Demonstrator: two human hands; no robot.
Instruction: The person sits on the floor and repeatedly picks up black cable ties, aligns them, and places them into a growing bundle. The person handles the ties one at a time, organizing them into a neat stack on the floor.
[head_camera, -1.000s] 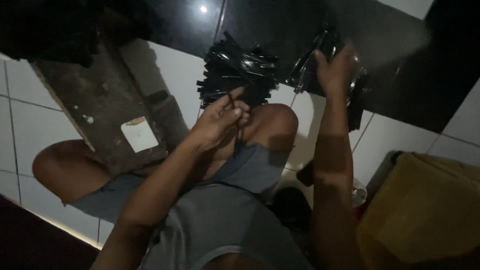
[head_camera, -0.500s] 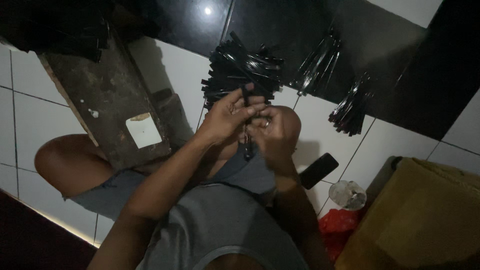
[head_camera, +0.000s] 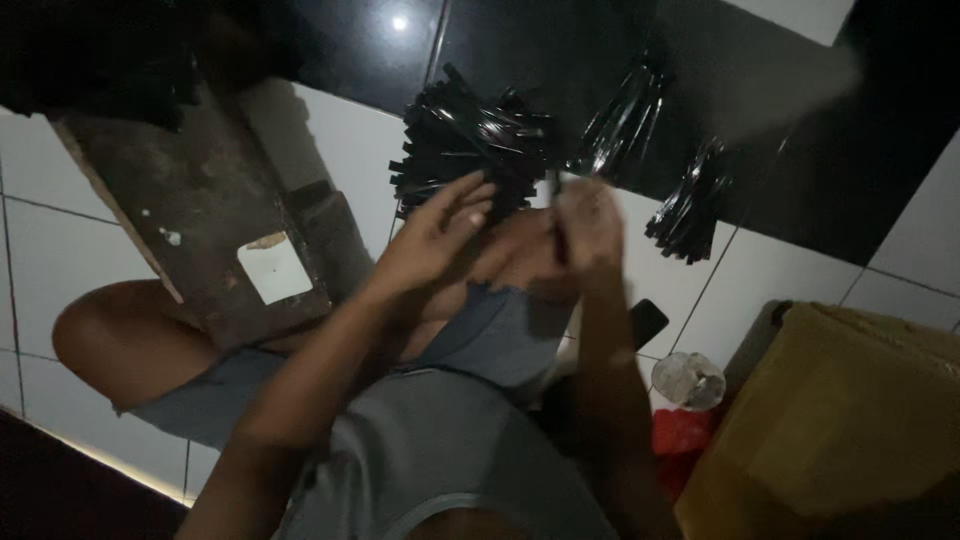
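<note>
I sit on a tiled floor with my knees drawn up. My left hand (head_camera: 436, 238) hovers over my knee with its fingers spread and nothing in it. My right hand (head_camera: 592, 222), blurred, sits just to its right and pinches a thin black strip (head_camera: 558, 228) that stands roughly upright. Beyond both hands lies a loose pile of shiny black strips (head_camera: 470, 140). Two smaller bundles of the same strips lie further right, one (head_camera: 622, 112) on the black tile and another (head_camera: 690, 212) across the tile edge.
A worn wooden board (head_camera: 190, 210) with a pale square patch lies at the left by my leg. A dark flat phone-like object (head_camera: 648, 322), a crumpled clear plastic piece (head_camera: 688, 380), something red (head_camera: 680, 436) and a yellow-brown box (head_camera: 850, 420) sit at the right.
My right hand came back from the far right bundle to my left hand, then shifted right holding a strip. My left hand's fingers have spread apart.
</note>
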